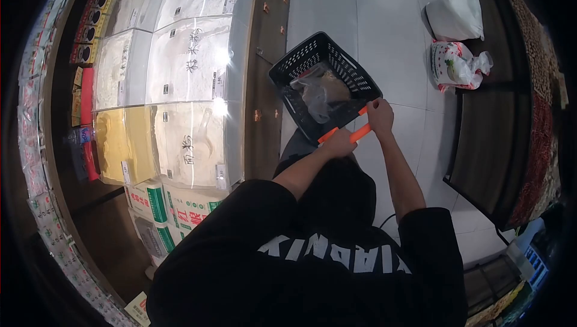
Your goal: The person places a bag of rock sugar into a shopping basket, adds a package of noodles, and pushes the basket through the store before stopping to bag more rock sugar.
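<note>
A black plastic shopping basket (290, 112) hangs or stands in front of my legs, its slotted walls tilted in view. Its orange handle (360, 132) lies along the near side. My left hand (339, 144) is closed around the handle's left part. At the handle's right end, by the basket's corner, my right hand (380, 115) is closed with the fingers on it. Inside the basket lies a clear plastic bag (321, 96) with pale brown contents. What exactly the bag contains is too small to tell.
On the left, clear bins of white flour (186, 57) and a yellow powder bin (123, 141) stand above boxes (186, 204). A white sack (457, 15) and a red-and-white bag (454, 66) are on the right, by a dark stand (490, 147) with beans. Pale floor tiles (384, 27) run between.
</note>
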Tool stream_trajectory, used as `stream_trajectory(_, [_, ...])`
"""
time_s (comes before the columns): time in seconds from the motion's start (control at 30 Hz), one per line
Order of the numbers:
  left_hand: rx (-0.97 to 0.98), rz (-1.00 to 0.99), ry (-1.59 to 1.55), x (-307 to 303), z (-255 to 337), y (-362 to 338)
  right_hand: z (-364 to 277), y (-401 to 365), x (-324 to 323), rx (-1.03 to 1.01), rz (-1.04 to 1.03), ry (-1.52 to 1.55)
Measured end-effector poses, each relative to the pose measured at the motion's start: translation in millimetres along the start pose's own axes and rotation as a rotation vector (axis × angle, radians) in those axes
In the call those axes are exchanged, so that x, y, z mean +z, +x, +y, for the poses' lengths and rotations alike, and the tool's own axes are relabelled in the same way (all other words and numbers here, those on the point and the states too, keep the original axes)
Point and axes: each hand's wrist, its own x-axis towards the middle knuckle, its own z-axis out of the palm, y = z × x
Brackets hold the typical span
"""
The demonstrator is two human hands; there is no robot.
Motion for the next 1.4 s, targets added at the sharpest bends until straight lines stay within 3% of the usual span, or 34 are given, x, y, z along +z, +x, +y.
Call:
stream_trajectory(0.03, [-0.006, 0.017, -0.022, -8.8, 1.6, -7.4, -10.0, -10.2, -5.6, -0.071, -0.06, -0.08])
stream_trajectory(0.17, [0.047, -0.066, 0.092, -20.7, -31.2, -22.5, -12.7, -58.0, -5.0, -0.677, -0.124, -0.224])
stream_trajectory(0.2, [0.052, -0.063, 0.091, -24.7, -36.3, -26.8, -15.1, -65.1, -9.1, -0.68, -0.12, -0.228])
stream_trajectory(0.27, [0.102, -0.082, 0.154, -32.7, -45.7, -32.5, -20.3, -72.8, -14.3, -0.859, -0.374, -0.316])
stream_trajectory(0.4, [0.075, -0.15, 0.19, -48.6, -52.5, -25.4, -38.0, -65.6, -12.1, -0.821, -0.605, -0.349])
stream_trajectory(0.47, [0.034, -0.234, 0.23, -57.2, -52.6, -21.2, -51.3, -61.0, -6.1, -0.701, -0.801, -0.587])
stream_trajectory(0.67, [0.115, -0.11, 0.266, -93.0, -56.3, -16.7, -59.0, -44.3, 23.2, -0.641, -0.74, -0.64])
stream_trajectory(0.8, [0.118, -0.128, 0.226, -118.8, -52.4, -0.8, -60.1, -20.8, 34.4, -0.726, -0.692, -0.668])
stream_trajectory(0.87, [0.156, -0.142, 0.254, -128.5, -53.8, 11.8, -70.4, -11.3, 33.1, -0.624, -0.655, -0.695])
stream_trajectory(1.0, [0.248, -0.129, 0.294, -147.9, -61.5, 35.7, -89.9, 16.1, 36.8, -0.61, -0.661, -0.732])
stream_trajectory(1.1, [0.263, -0.037, 0.285, -161.5, -63.4, 48.5, -101.4, 37.0, 40.9, -0.638, -0.572, -0.712])
stream_trajectory(1.17, [0.341, 0.075, 0.495, -164.5, -58.6, 59.3, -110.5, 53.1, 43.6, -0.617, -0.556, -0.723])
stream_trajectory(1.27, [0.209, 0.093, 0.439, -166.0, -46.6, 72.1, -122.2, 73.2, 48.4, -0.631, -0.557, -0.701])
stream_trajectory(1.4, [0.212, 0.163, 0.372, -184.1, -49.4, 91.8, -126.9, 99.6, 52.2, -0.653, -0.544, -0.703])
